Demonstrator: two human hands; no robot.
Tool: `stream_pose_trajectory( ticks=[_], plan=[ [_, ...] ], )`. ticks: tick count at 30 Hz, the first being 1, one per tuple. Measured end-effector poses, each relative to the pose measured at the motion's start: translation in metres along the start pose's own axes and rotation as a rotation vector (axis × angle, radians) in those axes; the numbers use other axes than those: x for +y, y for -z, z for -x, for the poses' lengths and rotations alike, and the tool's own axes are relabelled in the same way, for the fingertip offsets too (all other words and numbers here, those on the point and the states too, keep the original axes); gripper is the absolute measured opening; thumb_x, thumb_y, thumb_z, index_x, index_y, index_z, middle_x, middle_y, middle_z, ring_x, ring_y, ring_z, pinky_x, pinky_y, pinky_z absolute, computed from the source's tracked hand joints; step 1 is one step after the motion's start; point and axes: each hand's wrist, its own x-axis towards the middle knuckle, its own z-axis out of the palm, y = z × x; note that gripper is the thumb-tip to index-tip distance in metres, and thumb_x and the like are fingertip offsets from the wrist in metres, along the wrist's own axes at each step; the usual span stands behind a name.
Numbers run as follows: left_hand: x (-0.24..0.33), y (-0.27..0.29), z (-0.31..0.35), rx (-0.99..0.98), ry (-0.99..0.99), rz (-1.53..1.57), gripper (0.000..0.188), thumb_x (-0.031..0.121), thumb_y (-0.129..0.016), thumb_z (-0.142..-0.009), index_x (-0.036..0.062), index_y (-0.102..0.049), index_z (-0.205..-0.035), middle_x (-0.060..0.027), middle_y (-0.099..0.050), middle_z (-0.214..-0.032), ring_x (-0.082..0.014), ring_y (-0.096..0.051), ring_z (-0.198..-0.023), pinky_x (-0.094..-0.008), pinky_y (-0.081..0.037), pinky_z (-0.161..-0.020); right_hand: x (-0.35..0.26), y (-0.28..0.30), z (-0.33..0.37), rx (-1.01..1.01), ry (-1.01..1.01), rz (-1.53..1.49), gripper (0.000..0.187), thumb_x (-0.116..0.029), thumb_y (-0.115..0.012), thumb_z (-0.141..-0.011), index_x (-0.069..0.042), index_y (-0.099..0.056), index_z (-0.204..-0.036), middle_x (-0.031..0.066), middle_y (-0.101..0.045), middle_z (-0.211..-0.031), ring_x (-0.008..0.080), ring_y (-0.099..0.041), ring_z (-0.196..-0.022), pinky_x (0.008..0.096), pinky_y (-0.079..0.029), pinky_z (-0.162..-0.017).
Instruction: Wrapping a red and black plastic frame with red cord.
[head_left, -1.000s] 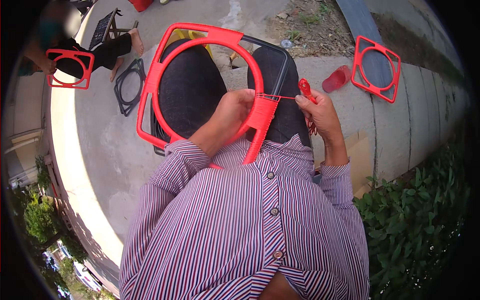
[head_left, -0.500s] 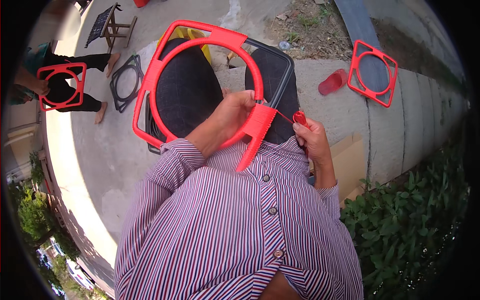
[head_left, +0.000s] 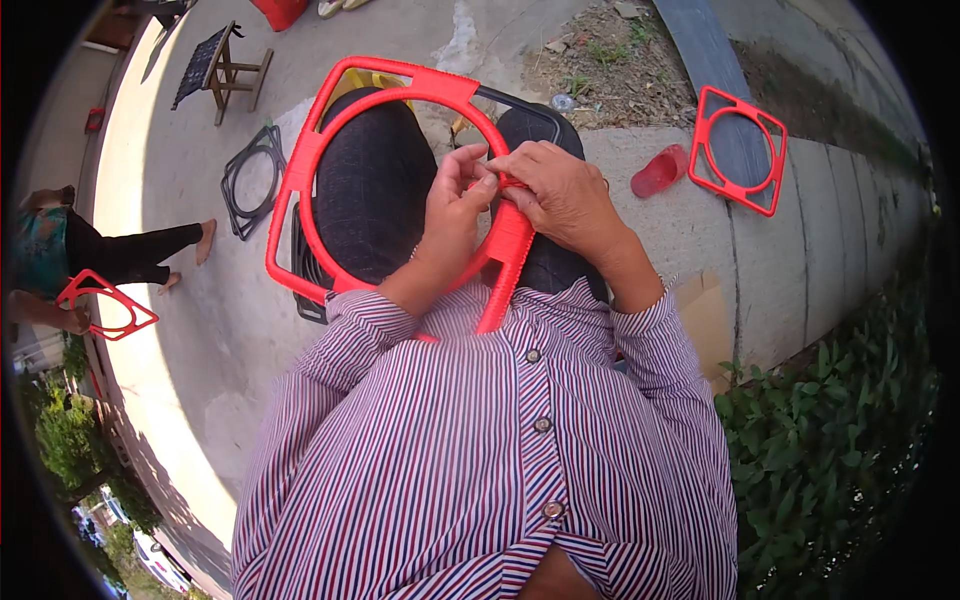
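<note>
A square frame with a round ring inside (head_left: 310, 150) rests across my knees, mostly wrapped in red cord. Bare black bars show at its far right corner. From inside the ring, my left hand (head_left: 447, 215) pinches at a small bundle of red cord (head_left: 512, 184); its fingertips are partly hidden. Opposite it, my right hand (head_left: 568, 203) comes over the frame's right side, with its fingers closed on the same bundle. Below the hands is a tightly wound red band (head_left: 509, 243).
An unwrapped black frame (head_left: 252, 180) lies on the ground to the left, near a small wooden stool (head_left: 222, 75). At the far left a person (head_left: 120, 248) holds another red frame (head_left: 108, 305). On the right are a red slipper (head_left: 660, 171), a finished red frame (head_left: 740, 192), cardboard (head_left: 703, 325) and leafy plants (head_left: 820, 450).
My right hand has moved left and up with the cord bundle to the ring. My left hand has shifted off the ring toward the bundle. The person at left has moved lower in view.
</note>
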Motion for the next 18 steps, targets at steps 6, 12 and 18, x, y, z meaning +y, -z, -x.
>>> stream_pose_trajectory(
  ticks=[6,12,18],
  plan=[
    [-0.001,0.008,-0.001,0.065,0.217,-0.076,0.022,-0.006,-0.050,-0.083,0.0014,-0.055,-0.103,-0.0024,-0.056,-0.081,-0.0103,-0.052,-0.067,-0.0207,-0.043,-0.061,0.045,-0.010,0.033,0.469,-0.210,0.028,0.021,-0.013,-0.074,-0.067,-0.009,-0.062,-0.083,0.0056,-0.057,-0.090,0.0245,-0.056,-0.092,0.0358,-0.046,-0.076],
    [-0.007,0.010,-0.008,-0.075,0.531,0.133,0.027,-0.011,-0.045,-0.081,-0.0002,-0.056,-0.102,-0.0111,-0.063,-0.091,-0.0197,-0.065,-0.074,-0.0310,-0.056,-0.067,0.031,-0.022,0.054,0.096,-0.248,-0.143,0.026,-0.021,-0.074,-0.068,-0.005,-0.067,-0.088,0.0052,-0.056,-0.085,0.0240,-0.055,-0.086,0.0343,-0.046,-0.075],
    [-0.002,0.007,-0.005,-0.103,0.581,0.127,0.030,-0.010,-0.039,-0.081,-0.0023,-0.054,-0.106,-0.0156,-0.063,-0.095,-0.0228,-0.066,-0.080,-0.0365,-0.057,-0.075,0.034,-0.021,0.068,0.099,-0.488,-0.541,0.019,-0.018,-0.071,-0.072,-0.002,-0.066,-0.080,0.0069,-0.060,-0.097,0.0197,-0.055,-0.095,0.0330,-0.044,-0.083]
  ],
)
